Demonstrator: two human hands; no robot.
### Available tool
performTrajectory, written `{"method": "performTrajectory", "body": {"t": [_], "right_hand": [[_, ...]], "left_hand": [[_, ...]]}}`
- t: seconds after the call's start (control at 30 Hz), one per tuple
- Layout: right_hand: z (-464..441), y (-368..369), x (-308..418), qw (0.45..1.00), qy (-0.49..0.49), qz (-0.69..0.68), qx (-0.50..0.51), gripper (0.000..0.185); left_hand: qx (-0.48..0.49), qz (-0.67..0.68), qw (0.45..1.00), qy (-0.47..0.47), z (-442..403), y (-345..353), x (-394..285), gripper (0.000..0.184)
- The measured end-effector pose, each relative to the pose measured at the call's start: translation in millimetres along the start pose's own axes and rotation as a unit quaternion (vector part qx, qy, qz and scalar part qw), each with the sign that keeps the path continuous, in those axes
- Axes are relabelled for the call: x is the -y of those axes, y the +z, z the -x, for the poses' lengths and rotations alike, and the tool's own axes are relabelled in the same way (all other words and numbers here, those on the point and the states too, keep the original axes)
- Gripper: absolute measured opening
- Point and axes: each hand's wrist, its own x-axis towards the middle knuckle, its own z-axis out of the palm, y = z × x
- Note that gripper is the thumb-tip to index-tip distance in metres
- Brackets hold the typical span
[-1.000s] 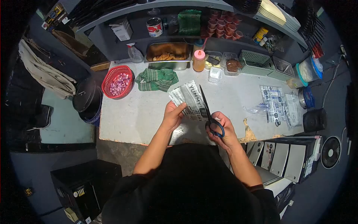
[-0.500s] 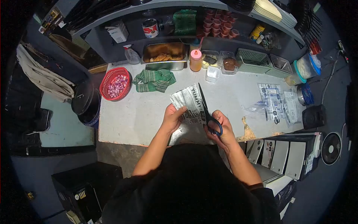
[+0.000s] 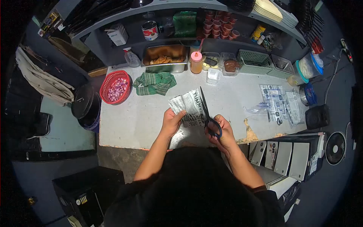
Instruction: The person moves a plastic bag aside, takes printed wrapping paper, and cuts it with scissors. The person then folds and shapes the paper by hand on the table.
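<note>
My left hand [image 3: 172,122] pinches a printed plastic packet [image 3: 188,104] between thumb and fingers, above the middle of the table's front part. Black scissors [image 3: 206,113] are in my right hand [image 3: 222,133], with fingers at the handle loops and the blades pointing up and away from me. The blades lie along the packet's right edge and look nearly closed. Whether they touch the packet I cannot tell. More printed packets [image 3: 273,103] lie flat on the table [image 3: 132,128] at the right.
A red basket of chopped onions [image 3: 116,87], a green cloth [image 3: 154,83], a metal tray with food [image 3: 165,67] and a pink-capped bottle [image 3: 196,62] stand along the back. Green baskets [image 3: 255,62] and lidded tubs [image 3: 302,72] are at the back right.
The whole view has shifted slightly. The packet and the scissors have moved a little to the left and down in view, still held in my hands.
</note>
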Motion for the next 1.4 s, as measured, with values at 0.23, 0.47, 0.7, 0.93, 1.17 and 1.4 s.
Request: {"method": "performTrajectory", "body": {"t": [0.23,0.47,0.7,0.93,1.17,1.4], "right_hand": [[7,8,7,0.997,0.030,0.050,-0.046,0.032],[3,1,2,0.998,0.022,0.047,-0.042,0.028],[-3,-2,-8,0.993,0.000,0.104,-0.053,0.034],[-2,5,-8,0.992,0.000,0.110,-0.056,0.035],[-2,7,3,0.990,0.001,0.119,-0.076,0.034],[-7,-4,16,0.994,-0.070,0.051,-0.066,0.032]], "left_hand": [[-0.032,-0.054,0.998,0.011,0,-4,3,0.034],[-0.034,-0.087,0.995,0.022,2,5,0,0.032],[-0.022,-0.016,1.000,0.009,2,6,2,0.035],[-0.015,-0.005,1.000,0.005,2,7,3,0.034],[-0.008,-0.029,0.999,-0.022,5,6,10,0.030],[-0.019,-0.012,0.999,-0.028,8,-6,18,0.029]]}}
